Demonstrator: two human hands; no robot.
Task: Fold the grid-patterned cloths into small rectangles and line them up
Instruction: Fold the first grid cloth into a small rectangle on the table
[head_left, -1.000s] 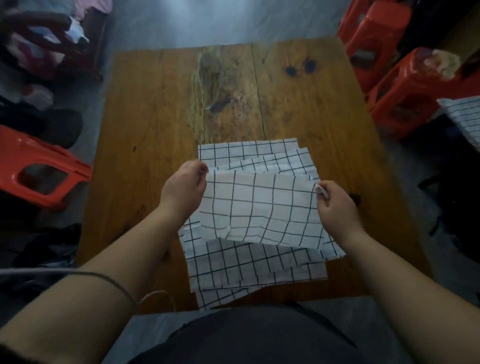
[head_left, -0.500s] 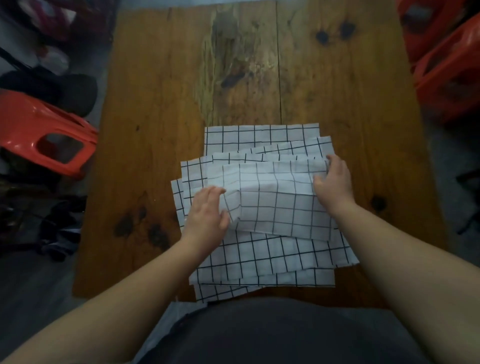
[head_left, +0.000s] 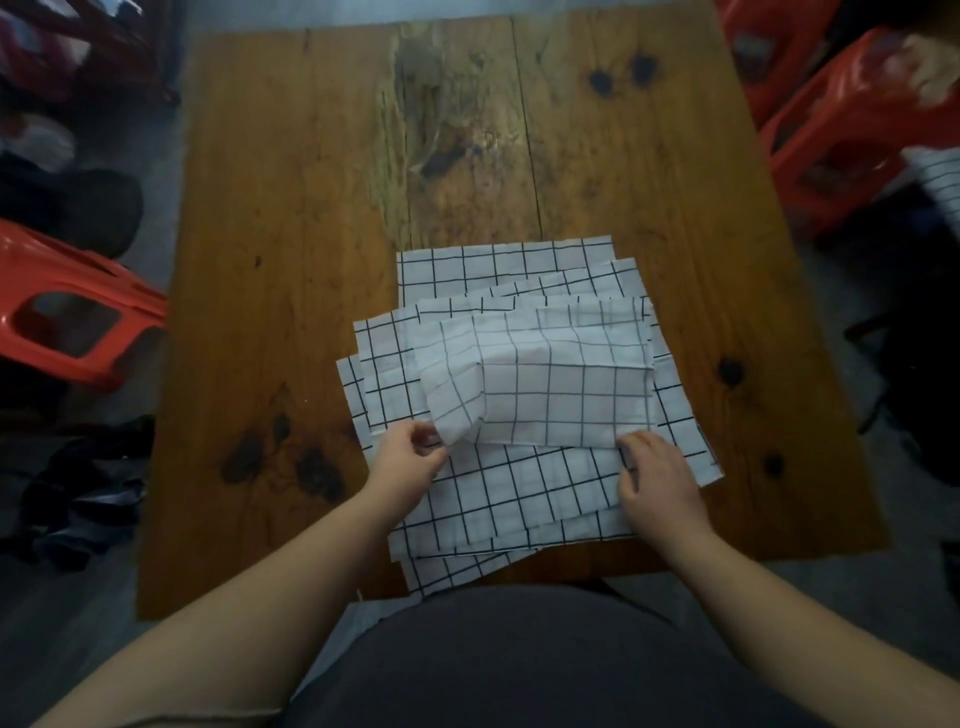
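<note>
Head view: worn wooden table (head_left: 311, 260), dark knots and a pale scraped patch down its middle. Grey floor (head_left: 78, 597) around it; red stool (head_left: 72, 322) to the left, more red ones at right. Pile of grid cloths (head_left: 519, 499), white with black lines, fanned unevenly at the near centre of the table. Top cloth (head_left: 561, 395) lies on the pile, folded to a rough rectangle, left end puffed and creased. Left hand (head_left: 405, 462) pinches its near-left corner; right hand (head_left: 654, 478) grips its near-right corner, fingers curled.
</note>
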